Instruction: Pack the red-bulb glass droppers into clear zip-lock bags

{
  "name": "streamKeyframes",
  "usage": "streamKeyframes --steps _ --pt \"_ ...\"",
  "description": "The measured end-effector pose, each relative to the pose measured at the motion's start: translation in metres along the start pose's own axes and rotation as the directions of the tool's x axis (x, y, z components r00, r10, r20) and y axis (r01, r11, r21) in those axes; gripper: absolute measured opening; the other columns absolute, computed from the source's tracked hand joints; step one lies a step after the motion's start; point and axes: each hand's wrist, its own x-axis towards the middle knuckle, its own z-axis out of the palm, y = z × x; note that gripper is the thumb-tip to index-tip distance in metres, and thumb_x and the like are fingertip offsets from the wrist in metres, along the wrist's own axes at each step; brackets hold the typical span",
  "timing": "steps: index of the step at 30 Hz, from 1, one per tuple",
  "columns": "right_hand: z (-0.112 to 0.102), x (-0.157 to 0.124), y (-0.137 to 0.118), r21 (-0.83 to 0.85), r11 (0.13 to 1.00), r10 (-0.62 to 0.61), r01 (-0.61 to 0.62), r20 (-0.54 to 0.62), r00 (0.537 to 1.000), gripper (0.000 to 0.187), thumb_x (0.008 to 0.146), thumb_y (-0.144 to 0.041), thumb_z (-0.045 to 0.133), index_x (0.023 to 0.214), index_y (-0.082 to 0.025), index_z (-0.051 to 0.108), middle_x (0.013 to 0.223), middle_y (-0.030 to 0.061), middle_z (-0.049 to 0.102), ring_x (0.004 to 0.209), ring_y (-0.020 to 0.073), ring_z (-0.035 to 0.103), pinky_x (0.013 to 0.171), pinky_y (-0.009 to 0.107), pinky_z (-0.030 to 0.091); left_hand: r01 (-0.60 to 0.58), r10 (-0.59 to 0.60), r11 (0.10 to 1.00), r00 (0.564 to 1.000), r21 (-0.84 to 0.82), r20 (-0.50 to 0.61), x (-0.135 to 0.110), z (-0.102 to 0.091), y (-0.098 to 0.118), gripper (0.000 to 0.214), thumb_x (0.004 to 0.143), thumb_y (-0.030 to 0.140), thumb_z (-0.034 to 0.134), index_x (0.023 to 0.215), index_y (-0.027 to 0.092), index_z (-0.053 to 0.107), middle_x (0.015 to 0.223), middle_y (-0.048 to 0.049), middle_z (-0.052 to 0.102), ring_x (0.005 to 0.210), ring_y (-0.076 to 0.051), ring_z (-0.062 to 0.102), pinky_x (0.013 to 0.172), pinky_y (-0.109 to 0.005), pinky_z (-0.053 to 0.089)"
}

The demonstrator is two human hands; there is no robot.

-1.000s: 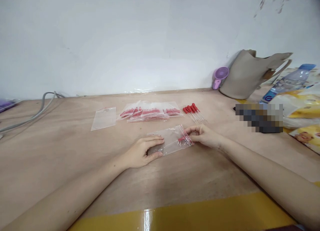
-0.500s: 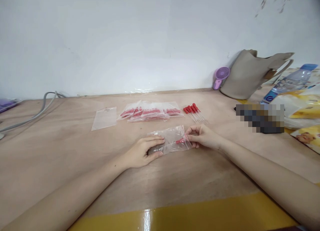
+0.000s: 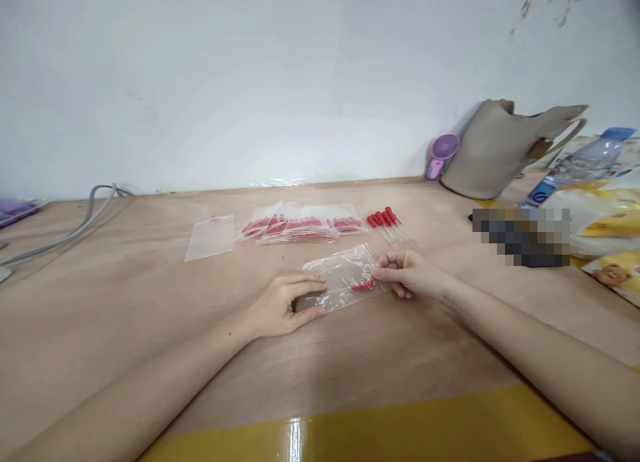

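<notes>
A clear zip-lock bag point(image 3: 340, 270) lies on the table between my two hands. In it is a dropper with a red bulb point(image 3: 363, 286), its thin clear stem pointing left. My left hand point(image 3: 287, 305) holds down the bag's left end, thumb at the lower side and fingers over the top. At the bag's right end, my right hand point(image 3: 407, 274) pinches the red-lined mouth with thumb and forefinger, beside the bulb. Several loose droppers point(image 3: 385, 217) with red bulbs lie behind my right hand. Farther back is a pile of filled bags point(image 3: 303, 225) with red bulbs showing.
A flat bag point(image 3: 210, 238) lies left of the pile. Grey cables point(image 3: 83, 225) run along the left. On the right are a purple handheld fan point(image 3: 444, 152), a beige handbag point(image 3: 493, 152), a water bottle point(image 3: 585, 162), a blurred-out dark object point(image 3: 523, 239) and yellow packaging point(image 3: 615, 212).
The red bulb has gone from the bag's mouth to fully inside, lying near its lower edge. My right hand has shifted slightly right; the bag lies flatter and my left hand has barely moved.
</notes>
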Motion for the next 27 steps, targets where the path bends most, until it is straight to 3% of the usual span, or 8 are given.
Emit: streamKeyframes --steps 3,7,13,16,19,21,24,27 --pt "-0.004 0.001 0.002 0.067 0.998 -0.001 -0.003 0.065 0.998 0.033 0.065 -0.043 0.070 0.069 -0.018 0.049 0.035 -0.0100 0.041 0.027 0.0026 0.029 0.029 0.017 0.015 -0.010 0.011 1.000 0.999 -0.030 0.041 0.000 -0.001 0.000 0.035 0.081 0.031 0.063 0.113 0.017 0.061 0.114 -0.0110 0.063 0.105 -0.022 0.060 0.095 -0.038 0.046" --pt "-0.007 0.000 0.003 0.057 0.998 -0.013 0.008 0.084 0.996 0.033 0.064 -0.043 0.070 0.071 -0.019 0.049 0.042 -0.0094 0.047 0.027 0.0016 0.026 0.029 0.019 0.011 0.033 -0.030 0.998 0.998 -0.050 0.058 0.001 -0.003 0.001 0.027 0.081 0.033 0.063 0.104 0.018 0.061 0.110 -0.0093 0.065 0.105 -0.022 0.060 0.094 -0.036 0.046" --pt "-0.010 0.004 0.002 -0.064 0.998 -0.020 0.015 -0.084 0.996 0.033 0.063 -0.043 0.070 0.076 -0.018 0.052 0.045 -0.0083 0.047 0.031 0.0036 0.033 0.031 0.018 0.019 0.105 -0.099 0.992 0.992 -0.064 0.083 0.001 -0.006 0.002 0.022 0.080 0.037 0.062 0.088 0.018 0.053 0.112 -0.0098 0.063 0.104 -0.022 0.060 0.084 -0.034 0.049" --pt "-0.021 0.011 0.003 -0.211 0.974 -0.130 0.079 -0.241 0.962 0.029 0.065 -0.042 0.067 0.074 -0.017 0.055 0.052 -0.0041 0.052 0.038 0.0049 0.037 0.037 0.020 0.027 0.109 -0.102 0.993 0.988 -0.053 0.120 0.001 -0.008 0.003 0.017 0.083 0.034 0.059 0.084 0.018 0.052 0.115 -0.0097 0.061 0.110 -0.023 0.056 0.083 -0.032 0.048" --pt "-0.038 0.022 0.000 -0.477 0.871 -0.324 0.117 -0.379 0.867 0.023 0.067 -0.038 0.063 0.075 -0.017 0.060 0.061 0.0002 0.057 0.050 0.0090 0.046 0.048 0.023 0.034 0.101 -0.095 0.994 0.986 -0.035 0.138 0.001 -0.008 0.003 0.012 0.087 0.031 0.053 0.085 0.018 0.054 0.117 -0.0083 0.060 0.113 -0.022 0.053 0.087 -0.033 0.047" --pt "-0.049 0.032 -0.006 -0.647 0.762 -0.403 0.035 -0.432 0.807 0.019 0.069 -0.036 0.060 0.075 -0.018 0.061 0.065 0.0019 0.060 0.056 0.0118 0.050 0.052 0.024 0.035 0.083 -0.079 0.996 0.986 -0.021 0.145 0.001 -0.008 0.003 0.013 0.088 0.029 0.052 0.095 0.019 0.057 0.118 -0.0076 0.060 0.113 -0.021 0.053 0.092 -0.034 0.044" --pt "-0.056 0.048 -0.020 -0.773 0.620 -0.420 -0.135 -0.472 0.775 0.018 0.072 -0.034 0.056 0.072 -0.018 0.062 0.072 0.0055 0.063 0.064 0.0158 0.055 0.055 0.026 0.035 0.051 -0.050 0.999 0.986 -0.001 0.161 0.002 -0.007 0.001 0.023 0.090 0.028 0.050 0.111 0.021 0.059 0.122 -0.0066 0.058 0.115 -0.020 0.052 0.099 -0.036 0.040" --pt "-0.053 0.063 -0.031 -0.797 0.555 -0.379 -0.239 -0.498 0.780 0.018 0.073 -0.032 0.053 0.069 -0.016 0.062 0.074 0.0093 0.064 0.070 0.0191 0.058 0.056 0.027 0.036 0.040 -0.043 0.999 0.985 0.024 0.167 0.001 -0.006 -0.001 0.027 0.092 0.026 0.047 0.116 0.023 0.059 0.125 -0.0057 0.056 0.117 -0.020 0.051 0.105 -0.040 0.035"
